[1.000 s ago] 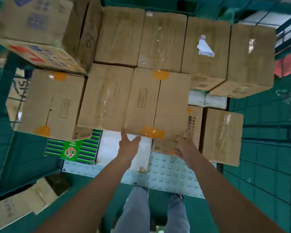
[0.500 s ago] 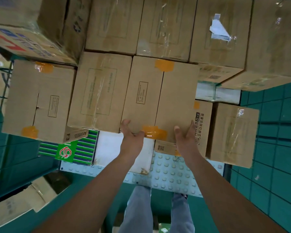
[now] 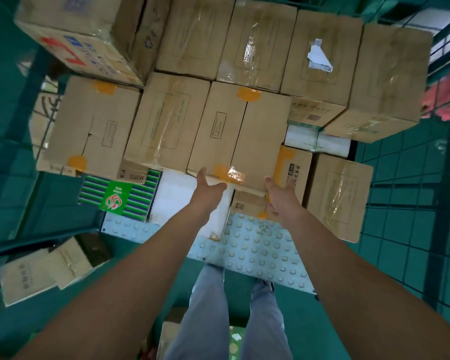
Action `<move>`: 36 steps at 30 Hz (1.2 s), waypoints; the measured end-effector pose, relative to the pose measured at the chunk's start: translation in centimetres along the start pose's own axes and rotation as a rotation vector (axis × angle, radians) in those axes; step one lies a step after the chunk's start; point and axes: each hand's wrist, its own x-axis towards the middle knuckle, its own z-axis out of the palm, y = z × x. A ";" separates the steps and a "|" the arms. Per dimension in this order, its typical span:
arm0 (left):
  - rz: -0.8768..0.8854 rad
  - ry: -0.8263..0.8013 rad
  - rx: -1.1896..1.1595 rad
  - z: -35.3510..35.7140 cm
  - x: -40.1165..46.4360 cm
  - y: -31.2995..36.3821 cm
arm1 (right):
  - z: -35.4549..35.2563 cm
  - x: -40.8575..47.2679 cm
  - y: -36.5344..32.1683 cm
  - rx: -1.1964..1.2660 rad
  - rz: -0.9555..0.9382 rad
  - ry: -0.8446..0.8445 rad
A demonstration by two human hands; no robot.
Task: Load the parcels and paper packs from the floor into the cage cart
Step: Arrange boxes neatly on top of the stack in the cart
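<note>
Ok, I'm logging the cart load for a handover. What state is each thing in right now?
Box with orange tape: shut, taped, lying on the stack.
Left hand: fingers straight, at the box's near edge.
Right hand: fingers straight, at the box's near corner.
Box with torn white label: shut, taped.
Green striped paper pack: flat, partly under boxes.
Box on the floor: not yet loaded.

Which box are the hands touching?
Look in the cage cart, at the near row of brown boxes. The box sits in the middle, by both hands. Unlike its shiny-taped neighbours, it has orange tape patches at both ends.
</note>
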 end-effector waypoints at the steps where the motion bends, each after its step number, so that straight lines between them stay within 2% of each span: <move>1: -0.002 0.006 -0.023 0.0 -1.3 -0.4 | -0.5 -1.4 0.3 -0.008 -0.014 -0.017; 7: 0.066 0.055 -0.202 -0.5 -12.4 -3.9 | -3.6 -12.1 1.7 0.017 -0.137 -0.053; 15: 0.218 0.168 -0.509 -0.7 -25.0 -9.3 | -4.6 -23.2 5.6 -0.022 -0.297 -0.268; 26: 0.241 0.412 -0.851 -4.7 -31.8 -16.7 | 1.5 -31.7 8.0 -0.359 -0.416 -0.548; 36: 0.209 0.580 -1.088 -12.8 -33.7 -22.0 | 11.7 -36.1 9.4 -0.621 -0.465 -0.688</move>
